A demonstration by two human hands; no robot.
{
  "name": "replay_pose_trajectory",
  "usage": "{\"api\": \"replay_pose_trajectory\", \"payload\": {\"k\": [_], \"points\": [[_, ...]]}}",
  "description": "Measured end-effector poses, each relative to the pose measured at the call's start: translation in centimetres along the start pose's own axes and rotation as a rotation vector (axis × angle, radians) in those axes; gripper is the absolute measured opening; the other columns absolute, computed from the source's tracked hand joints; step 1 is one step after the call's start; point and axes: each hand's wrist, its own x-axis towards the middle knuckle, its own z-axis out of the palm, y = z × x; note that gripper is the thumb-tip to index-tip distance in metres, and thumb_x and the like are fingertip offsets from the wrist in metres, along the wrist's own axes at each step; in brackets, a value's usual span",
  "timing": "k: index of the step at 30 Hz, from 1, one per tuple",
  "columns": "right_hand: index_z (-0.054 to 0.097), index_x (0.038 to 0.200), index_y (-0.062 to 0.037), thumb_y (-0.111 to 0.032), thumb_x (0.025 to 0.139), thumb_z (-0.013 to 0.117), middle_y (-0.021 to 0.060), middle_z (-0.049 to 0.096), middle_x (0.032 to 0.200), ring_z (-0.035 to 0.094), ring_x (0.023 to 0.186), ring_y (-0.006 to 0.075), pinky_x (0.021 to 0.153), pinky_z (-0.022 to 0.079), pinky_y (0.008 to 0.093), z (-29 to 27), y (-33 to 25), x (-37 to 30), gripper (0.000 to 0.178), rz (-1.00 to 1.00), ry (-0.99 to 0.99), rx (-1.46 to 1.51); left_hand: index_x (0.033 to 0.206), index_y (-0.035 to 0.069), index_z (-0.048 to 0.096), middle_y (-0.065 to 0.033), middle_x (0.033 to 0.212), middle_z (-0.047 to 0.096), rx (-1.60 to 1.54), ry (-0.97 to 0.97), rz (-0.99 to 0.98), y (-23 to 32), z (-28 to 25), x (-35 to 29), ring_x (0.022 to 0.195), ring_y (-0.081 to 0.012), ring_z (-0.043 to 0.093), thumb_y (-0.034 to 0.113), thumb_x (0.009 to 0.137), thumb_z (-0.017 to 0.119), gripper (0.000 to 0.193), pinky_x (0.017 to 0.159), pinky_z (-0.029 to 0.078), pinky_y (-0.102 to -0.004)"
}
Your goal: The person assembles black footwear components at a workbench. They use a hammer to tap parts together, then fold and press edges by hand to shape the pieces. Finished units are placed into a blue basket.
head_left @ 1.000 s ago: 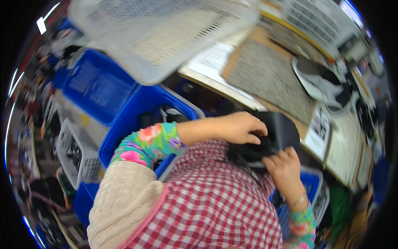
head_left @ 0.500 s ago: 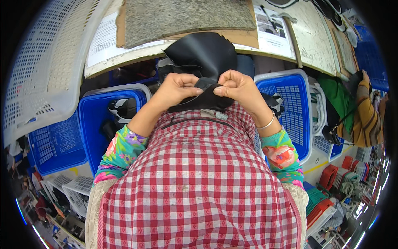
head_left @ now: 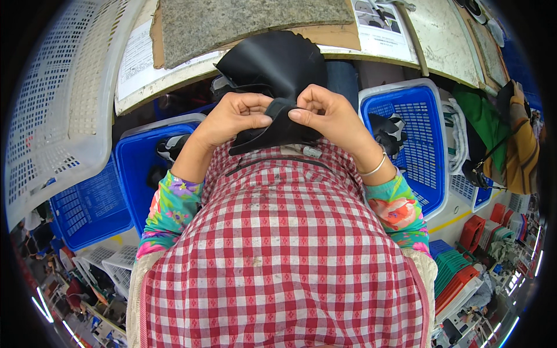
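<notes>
A piece of black, leather-like material (head_left: 277, 61) hangs between my lap and the table edge, its far part fanned out and its near part folded over. My left hand (head_left: 239, 116) pinches the folded edge between thumb and fingers. On the other side of the same fold, my right hand (head_left: 326, 113) grips it with thumb on top and fingers curled beneath. The two hands are a short way apart, and the underside of the fold is hidden.
Ahead stands a worktable (head_left: 444, 43) with a grey stone-like slab (head_left: 255, 26), printed sheets (head_left: 383, 29) and a hammer (head_left: 413, 40). Blue baskets (head_left: 130, 180) holding black-and-white pieces flank me. A white perforated crate (head_left: 87, 110) rises at left. Another person's sleeve (head_left: 520, 156) shows at far right.
Both hands still hold the black piece. The left hand has moved slightly left, and the right thumb has shifted left along the fold. The whole view has tilted a little.
</notes>
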Motion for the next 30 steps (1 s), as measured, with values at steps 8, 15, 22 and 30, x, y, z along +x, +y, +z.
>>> {"api": "replay_pose_trajectory", "payload": {"k": [8,15,22,30], "points": [[0.064,0.087,-0.0045,-0.02,0.09,0.084,-0.0007,0.066,0.072,0.057,0.064,0.0038,0.058,0.046,0.0221,0.4,-0.3,0.0,0.025,0.023,0.069,-0.103,0.125,-0.005,0.07,-0.0059,0.109,0.075,0.149,0.135,0.045,1.1,1.6,-0.5,0.098,-0.0098,0.07,-0.006,0.093,0.069,0.032,0.086,0.056,-0.0231],[0.064,0.086,-0.0051,-0.018,0.09,0.083,-0.0013,0.066,0.072,0.057,0.066,0.0035,0.059,0.045,0.0218,0.5,-0.1,0.1,0.024,0.039,0.088,-0.065,0.123,-0.005,0.072,-0.0028,0.104,0.075,0.196,0.178,0.052,2.5,2.9,-1.0,0.092,-0.0051,0.067,-0.008,0.093,0.065,0.03,0.081,0.054,-0.0201],[0.062,0.085,-0.0067,-0.013,0.092,0.081,-0.0057,0.062,0.072,0.05,0.066,0.0004,0.058,0.038,0.0193,0.7,-0.1,0.1,0.022,0.058,0.082,-0.042,0.129,-0.001,0.071,0.0003,0.097,0.073,0.368,0.146,-0.013,2.8,2.5,-1.3,0.084,-0.0048,0.062,-0.004,0.095,0.066,0.035,0.074,0.051,-0.0211],[0.063,0.085,-0.0066,-0.013,0.091,0.081,-0.006,0.062,0.072,0.051,0.067,0.0003,0.059,0.04,0.0189,1.0,0.4,0.0,0.021,0.052,0.081,-0.009,0.116,-0.001,0.074,-0.0006,0.083,0.07,0.69,0.144,0.071,3.8,3.3,-1.2,0.075,-0.0042,0.054,0.009,0.096,0.07,0.022,0.067,0.048,-0.0249]]}}
